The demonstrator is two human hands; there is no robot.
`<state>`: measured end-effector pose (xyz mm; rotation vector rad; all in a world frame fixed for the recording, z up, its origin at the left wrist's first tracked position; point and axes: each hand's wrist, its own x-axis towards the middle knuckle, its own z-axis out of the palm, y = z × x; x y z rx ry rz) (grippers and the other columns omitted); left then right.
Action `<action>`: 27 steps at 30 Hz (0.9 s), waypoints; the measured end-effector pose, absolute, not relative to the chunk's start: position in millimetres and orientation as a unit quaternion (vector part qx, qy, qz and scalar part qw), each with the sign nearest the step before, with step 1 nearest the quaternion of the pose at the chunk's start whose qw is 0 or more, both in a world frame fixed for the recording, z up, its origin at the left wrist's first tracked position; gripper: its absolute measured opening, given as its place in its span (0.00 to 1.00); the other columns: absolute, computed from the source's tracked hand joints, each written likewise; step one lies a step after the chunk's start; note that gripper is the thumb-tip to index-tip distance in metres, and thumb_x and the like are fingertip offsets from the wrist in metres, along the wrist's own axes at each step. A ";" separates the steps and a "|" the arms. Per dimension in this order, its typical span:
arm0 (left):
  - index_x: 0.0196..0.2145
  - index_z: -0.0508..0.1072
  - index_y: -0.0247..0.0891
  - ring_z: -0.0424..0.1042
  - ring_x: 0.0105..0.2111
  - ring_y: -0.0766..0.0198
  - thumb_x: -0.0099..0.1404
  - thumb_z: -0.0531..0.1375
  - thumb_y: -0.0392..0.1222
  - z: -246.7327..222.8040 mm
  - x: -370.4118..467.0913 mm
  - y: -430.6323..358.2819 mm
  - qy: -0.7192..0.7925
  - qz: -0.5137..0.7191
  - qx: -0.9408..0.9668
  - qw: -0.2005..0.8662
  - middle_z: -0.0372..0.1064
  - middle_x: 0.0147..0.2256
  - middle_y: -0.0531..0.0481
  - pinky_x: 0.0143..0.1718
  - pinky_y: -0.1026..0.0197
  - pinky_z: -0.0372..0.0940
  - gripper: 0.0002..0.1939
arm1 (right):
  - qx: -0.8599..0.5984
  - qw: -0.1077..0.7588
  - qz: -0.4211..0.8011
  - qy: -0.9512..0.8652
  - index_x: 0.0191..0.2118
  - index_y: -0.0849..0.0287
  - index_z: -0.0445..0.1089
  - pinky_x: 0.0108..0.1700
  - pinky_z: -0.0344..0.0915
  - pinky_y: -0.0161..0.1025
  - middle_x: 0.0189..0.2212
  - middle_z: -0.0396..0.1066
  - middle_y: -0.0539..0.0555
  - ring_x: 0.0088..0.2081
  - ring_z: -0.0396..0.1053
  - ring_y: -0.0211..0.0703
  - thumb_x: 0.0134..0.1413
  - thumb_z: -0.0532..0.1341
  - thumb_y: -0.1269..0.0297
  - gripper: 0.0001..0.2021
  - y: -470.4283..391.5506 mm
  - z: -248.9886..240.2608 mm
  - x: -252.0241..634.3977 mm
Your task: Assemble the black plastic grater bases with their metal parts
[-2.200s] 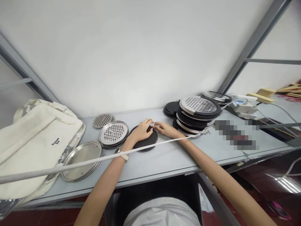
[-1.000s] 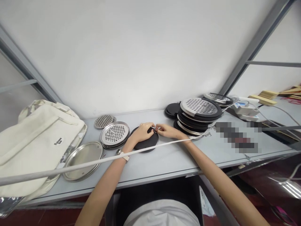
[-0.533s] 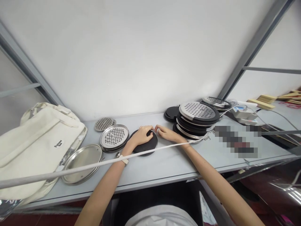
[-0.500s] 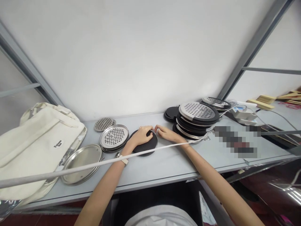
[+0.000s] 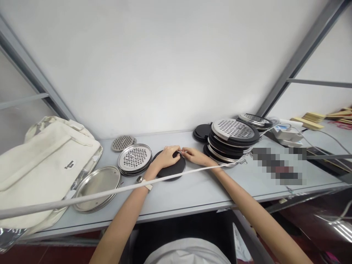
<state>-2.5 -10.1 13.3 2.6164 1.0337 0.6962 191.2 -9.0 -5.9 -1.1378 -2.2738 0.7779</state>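
Flat on the grey table lies a round black disc (image 5: pixel 172 171). My left hand (image 5: pixel 166 157) rests over its far side, with thumb and fingers closed at the upper right edge. At that same edge, the fingertips of my right hand (image 5: pixel 194 156) pinch a small shiny metal piece (image 5: pixel 179 151), too small to make out fully. The fingertips of both hands nearly meet there. Just left of the disc is a stack of round metal grater plates (image 5: pixel 135 158). A tall stack of black-rimmed grater discs (image 5: pixel 233 132) stands right of my right hand.
Plain round metal plates (image 5: pixel 96 185) and a cream cloth bag (image 5: pixel 41 168) lie at the left. A white cord (image 5: pixel 115 190) crosses in front of my forearms. Small metal clips (image 5: pixel 242 160) lie by the tall stack. Grey posts (image 5: pixel 294 62) frame the table (image 5: pixel 192 198).
My right fingertips have moved slightly left and up, closer to my left hand at the disc's edge. The view has shifted a little; the disc stays in place.
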 end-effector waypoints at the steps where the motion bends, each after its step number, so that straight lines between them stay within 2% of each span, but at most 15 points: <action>1: 0.37 0.67 0.39 0.69 0.36 0.61 0.63 0.52 0.36 13.3 -2.1 -10.1 0.356 0.238 0.896 0.119 0.70 0.36 0.50 0.44 0.59 0.62 0.06 | -0.416 0.239 0.287 -0.829 0.35 0.61 0.65 0.33 0.54 0.34 0.26 0.63 0.49 0.29 0.59 0.38 0.62 0.47 0.53 0.18 -9.5 -5.3 190.9; 10: 0.38 0.68 0.39 0.69 0.39 0.60 0.62 0.52 0.36 14.0 -0.2 -10.8 0.371 0.226 0.893 0.116 0.70 0.37 0.49 0.48 0.56 0.60 0.08 | -0.422 0.241 0.299 -0.821 0.35 0.62 0.66 0.31 0.53 0.34 0.25 0.62 0.49 0.27 0.57 0.38 0.61 0.47 0.53 0.18 -9.4 -5.2 190.6; 16: 0.40 0.69 0.39 0.61 0.51 0.57 0.61 0.53 0.34 15.6 -2.0 -11.8 0.344 0.247 0.903 0.071 0.65 0.49 0.47 0.54 0.52 0.55 0.10 | -0.416 0.238 0.300 -0.825 0.35 0.62 0.66 0.30 0.53 0.34 0.24 0.61 0.48 0.26 0.56 0.37 0.61 0.47 0.52 0.18 -4.7 -10.3 191.6; 20: 0.45 0.67 0.39 0.62 0.49 0.58 0.62 0.53 0.34 15.2 -2.3 -11.5 0.343 0.250 0.903 0.069 0.67 0.45 0.47 0.53 0.53 0.55 0.13 | -0.412 0.245 0.303 -0.824 0.36 0.61 0.65 0.31 0.53 0.34 0.25 0.62 0.48 0.27 0.57 0.37 0.61 0.46 0.53 0.18 -5.7 -9.5 191.1; 23: 0.48 0.65 0.39 0.61 0.49 0.58 0.61 0.53 0.33 14.6 -1.9 -10.8 0.352 0.256 0.897 0.076 0.67 0.46 0.47 0.53 0.53 0.55 0.17 | -0.431 0.246 0.287 -0.819 0.33 0.61 0.64 0.31 0.53 0.34 0.24 0.61 0.48 0.26 0.56 0.37 0.61 0.46 0.52 0.18 -7.2 -8.4 190.1; 27: 0.47 0.65 0.40 0.61 0.50 0.57 0.60 0.53 0.32 14.6 -1.6 -9.4 0.362 0.253 0.894 0.080 0.68 0.46 0.48 0.53 0.51 0.53 0.16 | -0.434 0.245 0.277 -0.822 0.34 0.61 0.64 0.32 0.53 0.34 0.25 0.62 0.49 0.27 0.57 0.38 0.61 0.46 0.53 0.18 -7.4 -8.0 189.1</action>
